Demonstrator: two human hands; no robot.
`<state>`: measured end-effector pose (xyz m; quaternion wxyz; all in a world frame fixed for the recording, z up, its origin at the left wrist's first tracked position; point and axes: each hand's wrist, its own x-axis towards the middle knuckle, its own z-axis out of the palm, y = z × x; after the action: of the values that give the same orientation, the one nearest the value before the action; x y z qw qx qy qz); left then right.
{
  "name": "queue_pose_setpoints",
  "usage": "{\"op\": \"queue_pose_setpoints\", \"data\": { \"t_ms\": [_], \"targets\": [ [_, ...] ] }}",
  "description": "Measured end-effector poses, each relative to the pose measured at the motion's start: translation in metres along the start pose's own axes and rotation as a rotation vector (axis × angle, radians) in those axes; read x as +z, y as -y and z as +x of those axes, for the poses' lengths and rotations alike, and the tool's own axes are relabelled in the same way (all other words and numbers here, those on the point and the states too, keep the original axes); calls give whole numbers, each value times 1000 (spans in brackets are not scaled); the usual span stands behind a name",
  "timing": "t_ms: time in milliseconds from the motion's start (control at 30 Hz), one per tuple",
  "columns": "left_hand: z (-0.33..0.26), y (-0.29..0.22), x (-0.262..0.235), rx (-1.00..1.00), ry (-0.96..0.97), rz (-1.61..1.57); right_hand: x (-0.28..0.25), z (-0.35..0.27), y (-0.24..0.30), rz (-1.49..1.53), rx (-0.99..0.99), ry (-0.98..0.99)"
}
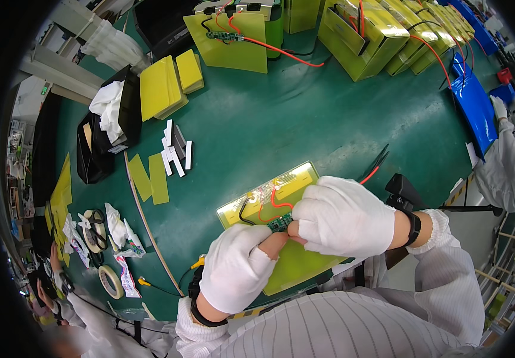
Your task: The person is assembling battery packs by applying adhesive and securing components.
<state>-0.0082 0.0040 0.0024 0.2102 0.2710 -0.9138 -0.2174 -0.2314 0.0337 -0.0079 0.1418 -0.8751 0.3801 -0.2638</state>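
Note:
Both my hands wear white gloves with some fingertips bare. Close in front of me, my right hand (347, 218) pinches the right end of a small green circuit board (279, 223). My left hand (236, 268) is closed at the board's lower edge, its fingertips partly hidden. Red and black wires run from the board to a battery pack (302, 176) with a clear-covered, yellow top edge. Below the board a yellow-green sheet (299, 271) spreads toward me. A thick red lead (369, 175) and a black one stick out beyond my right hand.
Finished-looking yellow packs (362, 51) stand along the back right, near a blue wrapped pack (473, 104). Yellow sheets (160, 89), white and grey strips (175, 149), a black bin (127, 101) and tape rolls (110, 281) lie left. Co-workers sit at both sides.

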Motion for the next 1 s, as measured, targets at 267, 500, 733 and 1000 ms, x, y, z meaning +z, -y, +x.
{"op": "queue_pose_setpoints", "data": {
  "t_ms": [267, 500, 733, 1000],
  "targets": [
    [-1, 0, 0, 37, 51, 60, -1, 0, 1, -5, 8, 3],
    [0, -1, -2, 40, 69, 63, 0, -1, 0, -12, 10, 15],
    [0, -2, 1, 10, -3, 2, 0, 1, 1, -2, 8, 13],
    [-1, -1, 2, -33, -33, -77, 0, 1, 1, -18, 0, 11]
  ]
}}
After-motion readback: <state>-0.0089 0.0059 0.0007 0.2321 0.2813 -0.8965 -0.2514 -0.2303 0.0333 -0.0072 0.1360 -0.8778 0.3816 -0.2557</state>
